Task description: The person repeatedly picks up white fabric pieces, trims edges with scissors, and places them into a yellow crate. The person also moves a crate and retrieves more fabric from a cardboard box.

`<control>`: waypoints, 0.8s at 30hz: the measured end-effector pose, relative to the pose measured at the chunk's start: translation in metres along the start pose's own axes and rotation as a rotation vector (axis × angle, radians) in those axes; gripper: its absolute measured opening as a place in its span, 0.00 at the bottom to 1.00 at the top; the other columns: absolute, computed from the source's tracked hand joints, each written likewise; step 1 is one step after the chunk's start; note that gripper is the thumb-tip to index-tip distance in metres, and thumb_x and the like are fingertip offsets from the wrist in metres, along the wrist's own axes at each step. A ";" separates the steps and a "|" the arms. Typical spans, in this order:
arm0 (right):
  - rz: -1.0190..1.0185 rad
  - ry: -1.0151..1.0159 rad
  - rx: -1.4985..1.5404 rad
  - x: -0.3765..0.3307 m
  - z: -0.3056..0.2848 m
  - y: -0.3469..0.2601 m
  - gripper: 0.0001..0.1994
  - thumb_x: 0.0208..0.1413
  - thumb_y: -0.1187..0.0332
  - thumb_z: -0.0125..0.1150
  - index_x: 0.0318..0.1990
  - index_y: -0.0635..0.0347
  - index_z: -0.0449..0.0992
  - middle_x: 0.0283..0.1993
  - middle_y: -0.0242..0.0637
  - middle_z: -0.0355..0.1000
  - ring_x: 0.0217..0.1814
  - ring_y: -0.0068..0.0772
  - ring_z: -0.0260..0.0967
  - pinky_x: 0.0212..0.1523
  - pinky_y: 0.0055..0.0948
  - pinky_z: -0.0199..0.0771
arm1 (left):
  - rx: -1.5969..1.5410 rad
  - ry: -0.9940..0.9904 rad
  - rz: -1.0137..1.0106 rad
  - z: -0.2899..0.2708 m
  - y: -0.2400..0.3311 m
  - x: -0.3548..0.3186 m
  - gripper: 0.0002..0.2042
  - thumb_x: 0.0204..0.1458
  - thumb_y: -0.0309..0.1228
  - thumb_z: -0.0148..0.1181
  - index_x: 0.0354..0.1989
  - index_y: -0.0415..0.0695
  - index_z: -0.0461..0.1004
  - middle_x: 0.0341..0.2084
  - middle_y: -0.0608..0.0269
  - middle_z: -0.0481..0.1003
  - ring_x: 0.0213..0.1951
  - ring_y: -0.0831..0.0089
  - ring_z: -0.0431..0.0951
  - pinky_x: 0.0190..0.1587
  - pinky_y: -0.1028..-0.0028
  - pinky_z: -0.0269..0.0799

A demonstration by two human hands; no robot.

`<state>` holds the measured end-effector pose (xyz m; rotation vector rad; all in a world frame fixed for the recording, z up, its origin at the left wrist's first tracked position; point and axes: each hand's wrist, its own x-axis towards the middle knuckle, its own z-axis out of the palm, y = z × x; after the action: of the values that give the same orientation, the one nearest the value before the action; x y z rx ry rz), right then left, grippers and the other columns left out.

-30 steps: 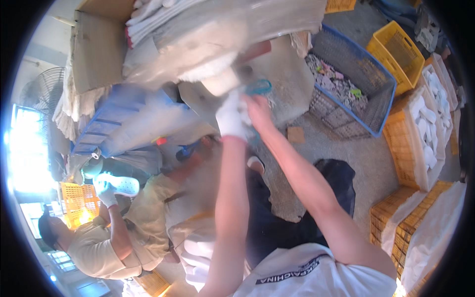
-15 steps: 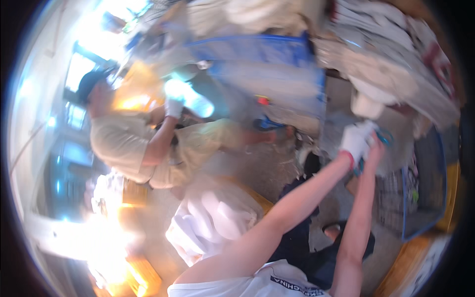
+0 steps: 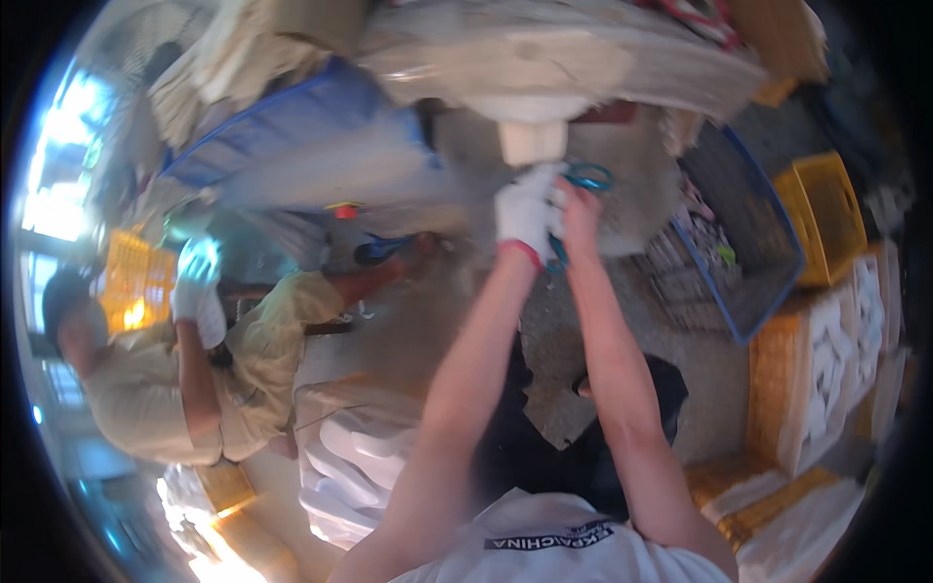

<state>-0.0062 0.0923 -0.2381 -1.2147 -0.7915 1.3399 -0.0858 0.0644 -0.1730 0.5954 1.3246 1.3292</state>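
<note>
My left hand [image 3: 527, 209], in a white glove with a pink cuff, is stretched out ahead and curled closed; whatever is in it is hidden. Pressed close beside it, my bare right hand [image 3: 580, 209] is closed around scissors with teal handles [image 3: 590, 176]. One handle loop sticks out above the fingers and another shows below, between my wrists; the blades cannot be seen. Just beyond both hands is a cream-white block-shaped part [image 3: 533, 143], under the edge of a covered table [image 3: 486, 68]. Whether the glove touches that part is too blurred to tell.
A blue-rimmed crate [image 3: 743, 233] and a yellow crate [image 3: 836, 209] stand at the right, near boxes of white pieces [image 3: 826, 369]. White pieces fill a sack [image 3: 355, 466] at lower left. A seated co-worker [image 3: 155, 389] is beside a blue bin [image 3: 301, 126].
The view has swung right, so the co-worker and blue bin sit farther left and more crates show. My hands remain together, the scissors still in the right one, near the cream-white part.
</note>
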 end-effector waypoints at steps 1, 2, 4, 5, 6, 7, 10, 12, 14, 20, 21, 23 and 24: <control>0.040 -0.117 0.075 -0.002 0.005 -0.004 0.14 0.53 0.61 0.63 0.25 0.65 0.76 0.23 0.29 0.68 0.27 0.22 0.64 0.29 0.29 0.63 | -0.101 -0.007 -0.079 -0.002 0.003 0.001 0.11 0.57 0.33 0.52 0.43 0.45 0.78 0.26 0.66 0.75 0.28 0.81 0.72 0.28 0.76 0.69; 0.054 -0.046 0.068 -0.004 0.006 -0.008 0.14 0.53 0.61 0.62 0.25 0.64 0.76 0.22 0.29 0.68 0.26 0.22 0.64 0.27 0.29 0.63 | 0.129 0.005 0.044 -0.002 0.005 -0.001 0.10 0.56 0.32 0.52 0.41 0.42 0.78 0.25 0.68 0.74 0.27 0.83 0.72 0.27 0.78 0.69; 0.073 0.038 0.078 -0.008 0.012 -0.014 0.14 0.53 0.62 0.62 0.24 0.64 0.76 0.22 0.30 0.68 0.23 0.23 0.63 0.24 0.29 0.63 | 0.086 -0.042 0.067 -0.003 0.009 -0.002 0.09 0.56 0.32 0.54 0.38 0.42 0.77 0.24 0.68 0.74 0.24 0.82 0.71 0.24 0.78 0.67; 0.052 -0.047 0.071 -0.006 0.013 -0.018 0.14 0.53 0.62 0.62 0.24 0.64 0.76 0.22 0.30 0.69 0.22 0.23 0.63 0.23 0.29 0.62 | 0.052 -0.050 0.075 -0.002 0.012 -0.002 0.09 0.56 0.32 0.54 0.37 0.41 0.77 0.24 0.68 0.74 0.23 0.82 0.71 0.22 0.78 0.66; 0.058 -0.059 0.036 -0.012 0.018 -0.014 0.14 0.53 0.62 0.62 0.24 0.64 0.76 0.21 0.31 0.70 0.21 0.23 0.62 0.22 0.29 0.62 | -0.113 0.126 0.023 -0.004 0.010 -0.003 0.09 0.56 0.33 0.57 0.33 0.41 0.77 0.23 0.67 0.74 0.19 0.82 0.69 0.18 0.79 0.63; 0.127 -0.137 0.025 -0.015 0.018 -0.016 0.13 0.53 0.62 0.62 0.24 0.64 0.76 0.21 0.31 0.70 0.20 0.23 0.62 0.21 0.29 0.61 | -0.265 0.119 -0.076 -0.004 0.012 -0.004 0.09 0.56 0.35 0.58 0.32 0.41 0.77 0.21 0.67 0.73 0.16 0.81 0.67 0.15 0.79 0.59; 0.078 -0.016 0.132 -0.022 0.021 -0.016 0.16 0.52 0.60 0.63 0.24 0.66 0.76 0.22 0.34 0.72 0.21 0.23 0.62 0.22 0.31 0.63 | -0.046 0.096 -0.089 0.000 0.012 -0.004 0.11 0.57 0.37 0.57 0.30 0.42 0.75 0.14 0.72 0.66 0.11 0.82 0.59 0.12 0.78 0.52; 0.026 -0.015 -0.035 -0.025 0.021 -0.018 0.16 0.51 0.60 0.63 0.25 0.68 0.77 0.22 0.36 0.72 0.22 0.23 0.66 0.24 0.32 0.66 | -0.155 0.090 -0.052 0.001 0.013 -0.004 0.13 0.58 0.38 0.57 0.34 0.40 0.76 0.14 0.73 0.66 0.10 0.82 0.58 0.11 0.78 0.51; 0.068 -0.023 -0.017 -0.026 0.020 -0.021 0.17 0.52 0.59 0.62 0.25 0.69 0.77 0.22 0.38 0.73 0.23 0.25 0.68 0.26 0.32 0.67 | -0.250 0.085 -0.097 0.001 0.013 -0.005 0.15 0.60 0.38 0.55 0.43 0.37 0.77 0.13 0.74 0.64 0.09 0.83 0.56 0.11 0.79 0.50; 0.019 -0.003 -0.127 -0.020 0.018 -0.023 0.19 0.53 0.57 0.60 0.26 0.68 0.78 0.21 0.41 0.73 0.23 0.25 0.70 0.26 0.31 0.67 | -0.132 0.028 -0.106 -0.004 0.003 -0.010 0.11 0.56 0.36 0.58 0.33 0.40 0.75 0.17 0.68 0.70 0.12 0.79 0.64 0.13 0.77 0.55; -0.043 0.017 -0.037 -0.020 0.016 -0.022 0.19 0.53 0.56 0.60 0.26 0.69 0.77 0.21 0.41 0.73 0.23 0.26 0.69 0.26 0.32 0.66 | -0.182 -0.030 -0.020 -0.004 0.002 -0.008 0.11 0.55 0.36 0.60 0.28 0.41 0.75 0.18 0.66 0.72 0.13 0.78 0.66 0.14 0.76 0.57; 0.063 -0.005 0.108 -0.020 0.014 -0.020 0.21 0.53 0.55 0.60 0.25 0.70 0.77 0.20 0.41 0.72 0.22 0.29 0.69 0.26 0.33 0.65 | -0.136 -0.062 -0.011 -0.005 -0.001 -0.002 0.10 0.55 0.36 0.59 0.28 0.42 0.75 0.19 0.65 0.72 0.13 0.77 0.66 0.13 0.76 0.57; 0.059 -0.029 0.012 -0.018 0.015 -0.019 0.21 0.52 0.55 0.60 0.25 0.72 0.76 0.20 0.41 0.71 0.22 0.28 0.67 0.25 0.34 0.64 | -0.113 0.002 -0.068 -0.006 -0.001 0.004 0.10 0.56 0.36 0.59 0.30 0.42 0.76 0.19 0.65 0.72 0.13 0.78 0.66 0.13 0.76 0.56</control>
<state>-0.0174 0.0804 -0.2125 -1.2204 -0.7721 1.4114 -0.0917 0.0658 -0.1764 0.4673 1.2517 1.3398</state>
